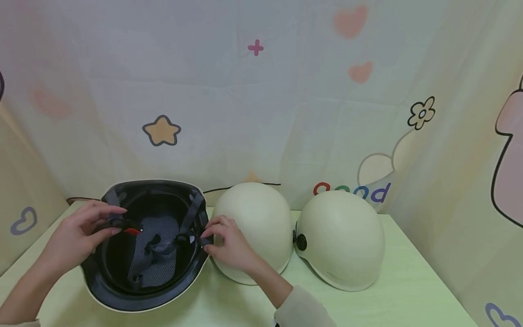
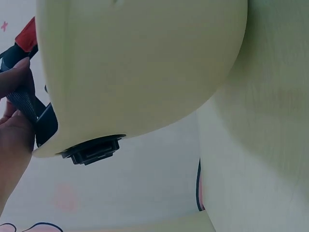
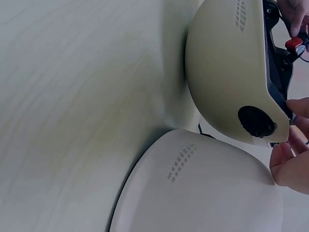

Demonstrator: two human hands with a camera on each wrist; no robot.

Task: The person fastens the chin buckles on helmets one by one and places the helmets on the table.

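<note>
A white helmet lies upside down at the left of the table, its black padded inside facing up. At its left side, my left hand pinches the dark chin strap by a buckle with a red tab. The left wrist view shows the fingers on the woven strap beside the helmet's edge. Over the right rim, my right hand pinches a short dark strap end between thumb and fingers. The right wrist view shows this hand close against the rim, near a round black fitting.
Two more white helmets stand dome up on the table, a middle one touching or nearly touching the first and a right one with a black side fitting. A printed cloth hangs behind and at both sides.
</note>
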